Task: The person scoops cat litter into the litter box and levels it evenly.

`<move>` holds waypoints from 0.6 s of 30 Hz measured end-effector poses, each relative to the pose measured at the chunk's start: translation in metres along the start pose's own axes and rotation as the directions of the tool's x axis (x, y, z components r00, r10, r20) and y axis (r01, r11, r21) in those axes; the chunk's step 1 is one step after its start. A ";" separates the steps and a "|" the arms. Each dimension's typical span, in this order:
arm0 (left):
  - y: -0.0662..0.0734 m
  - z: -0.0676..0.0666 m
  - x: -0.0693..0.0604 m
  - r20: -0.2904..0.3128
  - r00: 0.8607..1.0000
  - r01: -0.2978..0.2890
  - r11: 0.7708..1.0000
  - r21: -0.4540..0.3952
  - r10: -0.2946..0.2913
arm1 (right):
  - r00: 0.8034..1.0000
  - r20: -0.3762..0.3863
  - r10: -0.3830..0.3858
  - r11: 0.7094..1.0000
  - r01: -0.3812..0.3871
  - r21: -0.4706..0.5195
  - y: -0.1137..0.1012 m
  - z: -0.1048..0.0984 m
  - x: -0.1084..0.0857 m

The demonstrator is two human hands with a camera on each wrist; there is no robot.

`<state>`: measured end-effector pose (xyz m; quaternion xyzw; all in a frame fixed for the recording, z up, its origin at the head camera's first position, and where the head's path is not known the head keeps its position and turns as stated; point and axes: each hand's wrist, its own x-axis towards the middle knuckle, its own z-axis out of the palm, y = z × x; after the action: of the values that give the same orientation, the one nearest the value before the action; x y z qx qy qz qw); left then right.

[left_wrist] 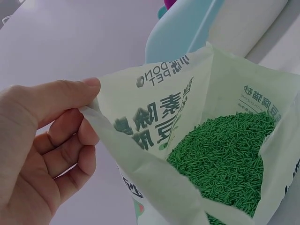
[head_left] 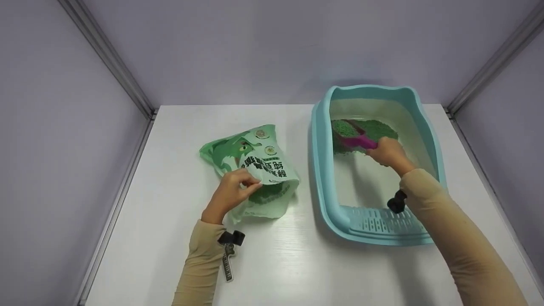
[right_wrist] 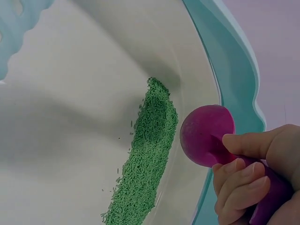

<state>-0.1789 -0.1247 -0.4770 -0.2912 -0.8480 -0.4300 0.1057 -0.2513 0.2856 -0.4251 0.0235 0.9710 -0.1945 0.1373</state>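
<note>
Magenta shows in the right hand (head_left: 386,153), whose fingers and thumb are curled round the handle of a scoop (head_left: 360,141). The scoop is inside a light-blue litter box (head_left: 321,170), towards its far left part, with green pellets showing between its sides. Around it, more pellets (head_left: 378,127) lie in a band across the far part of the pale floor of the box; a perforated ledge (head_left: 374,221) runs along the near end.

The left hand (head_left: 233,187) pinches the edge of a pale green bag (head_left: 272,159) between thumb and forefinger, its other fingers curled in. The mouth of the bag gapes, and a heap of green pellets shows inside. The bag lies on the white tabletop (head_left: 276,263), to the left of the box and apart from it. Both arms wear tan sleeves (head_left: 202,263). Beyond stands a pale wall (head_left: 276,51).
</note>
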 end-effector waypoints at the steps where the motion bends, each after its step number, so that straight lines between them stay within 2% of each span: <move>1: 0.000 0.000 0.000 0.001 1.000 0.001 1.000 0.000 -0.001 | 1.000 -0.003 0.002 1.000 -0.002 -0.005 0.000 0.001 0.003; 6: -0.002 0.000 0.000 0.011 1.000 0.011 1.000 0.003 -0.011 | 1.000 0.001 0.006 1.000 -0.006 -0.023 -0.004 0.004 0.013; 10: -0.002 0.000 -0.001 0.009 1.000 0.013 1.000 0.023 -0.013 | 1.000 0.025 0.007 1.000 -0.007 0.003 -0.008 0.008 0.018; 18: -0.003 -0.001 -0.001 -0.002 1.000 -0.008 1.000 0.017 0.008 | 1.000 0.022 -0.019 0.999 0.020 -0.032 -0.013 0.016 0.018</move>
<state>-0.1794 -0.1273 -0.4788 -0.2931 -0.8504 -0.4226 0.1107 -0.2658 0.2669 -0.4397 0.0098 0.9726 -0.1803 0.1463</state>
